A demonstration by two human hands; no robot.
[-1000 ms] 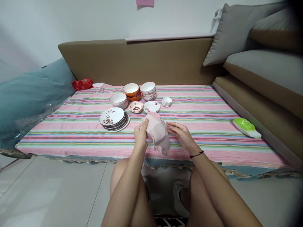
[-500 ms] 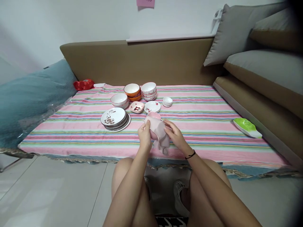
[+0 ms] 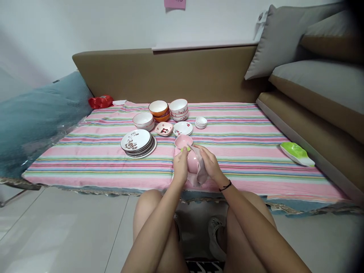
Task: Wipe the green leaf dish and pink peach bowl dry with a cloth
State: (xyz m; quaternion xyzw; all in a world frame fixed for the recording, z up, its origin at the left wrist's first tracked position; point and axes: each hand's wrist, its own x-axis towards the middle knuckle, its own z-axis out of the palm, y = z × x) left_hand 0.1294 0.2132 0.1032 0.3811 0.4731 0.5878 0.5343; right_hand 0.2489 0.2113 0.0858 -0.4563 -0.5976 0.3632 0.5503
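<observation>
My left hand (image 3: 181, 167) holds a small pink bowl (image 3: 192, 162) above the near edge of the striped cloth (image 3: 241, 136). Pressed against that bowl's side is a pale pink rag (image 3: 200, 175), gripped by my right hand (image 3: 208, 162), which wears a dark wrist band. A second pink bowl (image 3: 183, 141) sits on the cloth just beyond my hands. Behind it stand a stack of patterned plates (image 3: 138, 142), a small square pink dish (image 3: 164, 129), a floral saucer stack (image 3: 183, 128), white bowls (image 3: 143, 120), an orange bowl stack (image 3: 158, 109), more white bowls (image 3: 179, 107) and tiny white dishes (image 3: 201, 122).
A green leaf-shaped dish (image 3: 297, 153) lies at the cloth's right side by the sofa cushions (image 3: 318, 87). A teal blanket in plastic (image 3: 34, 113) fills the left. A red bag (image 3: 99, 101) sits at the back left. My knees are below the cloth's edge.
My hands have drawn closer together and lower. The rag that covered the bowl has slipped to the right side, exposing the pink bowl in my left hand.
</observation>
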